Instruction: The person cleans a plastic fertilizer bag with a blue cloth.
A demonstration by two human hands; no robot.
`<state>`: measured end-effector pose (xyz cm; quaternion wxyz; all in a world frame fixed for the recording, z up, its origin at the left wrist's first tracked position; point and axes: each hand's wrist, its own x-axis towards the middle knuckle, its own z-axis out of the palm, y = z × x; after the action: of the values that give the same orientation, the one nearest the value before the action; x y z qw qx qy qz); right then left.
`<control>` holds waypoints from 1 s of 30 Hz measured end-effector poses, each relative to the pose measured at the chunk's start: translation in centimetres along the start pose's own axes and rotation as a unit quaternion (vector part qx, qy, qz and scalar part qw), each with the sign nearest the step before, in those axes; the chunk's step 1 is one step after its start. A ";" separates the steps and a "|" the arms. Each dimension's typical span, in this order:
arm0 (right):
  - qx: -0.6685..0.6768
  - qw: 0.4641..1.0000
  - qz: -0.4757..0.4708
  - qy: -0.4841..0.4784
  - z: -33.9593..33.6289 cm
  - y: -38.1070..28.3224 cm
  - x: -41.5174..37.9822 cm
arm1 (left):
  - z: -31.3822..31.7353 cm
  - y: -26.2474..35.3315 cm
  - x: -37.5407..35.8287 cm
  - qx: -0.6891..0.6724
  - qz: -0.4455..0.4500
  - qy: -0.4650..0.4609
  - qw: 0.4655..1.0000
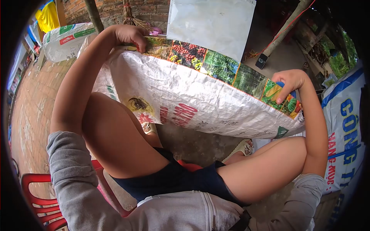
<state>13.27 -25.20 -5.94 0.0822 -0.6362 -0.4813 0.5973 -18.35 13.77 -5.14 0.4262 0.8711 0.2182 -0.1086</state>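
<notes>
A large white woven sack [154, 82] with a printed band of fruit pictures along its far edge stretches across my lap, wrinkled and sagging toward the ground. My left hand [131, 37] is closed on the sack's far left edge, with the thumb over the printed band. At the right end of that band, my right hand [291, 81] pinches the sack from above. Something blue shows beneath the right fingers, too covered to name. Red lettering and a beetle picture mark the sack's near face.
A pale flat panel [210, 27] stands beyond the sack. A phone-like black device [262, 61] is beside a wooden pole [287, 29]. Another white printed bag [69, 41] lies far left, a red plastic chair [40, 196] stands near left, and a lettered banner [345, 127] hangs right.
</notes>
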 end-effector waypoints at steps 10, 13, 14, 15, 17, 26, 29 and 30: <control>-0.450 0.693 0.008 0.563 -2.8 1.0 6.5 | 0.8 -2.2 5.2 0.475 0.013 0.224 0.851; -0.541 0.529 -0.080 0.649 -3.5 0.2 7.8 | 1.1 -3.7 6.3 0.509 0.060 0.331 0.793; -0.542 0.529 -0.081 0.648 -3.6 -0.5 8.0 | 1.1 -3.8 6.5 0.507 0.059 0.332 0.793; -0.544 0.511 -0.106 0.657 -3.4 -1.5 8.4 | 0.9 -4.1 6.7 0.508 0.056 0.340 0.789; -0.542 0.482 -0.163 0.669 -2.3 -3.2 9.7 | 0.9 -4.4 7.0 0.510 0.054 0.352 0.783; -0.562 0.800 0.101 0.186 1.3 -6.0 25.6 | 0.7 -6.5 11.2 0.624 -0.035 0.386 0.679; -0.544 0.801 0.166 0.189 0.7 -3.4 32.7 | 4.0 -4.3 10.9 0.617 -0.060 0.216 0.754; -0.519 0.805 0.150 0.245 0.5 -0.9 35.8 | 5.1 -3.7 11.0 0.609 -0.055 0.158 0.776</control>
<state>6.04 0.45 -29.80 -0.2356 -0.7738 -0.5815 0.0872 -10.40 14.92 -14.98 -0.2400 0.9404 0.2180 -0.1031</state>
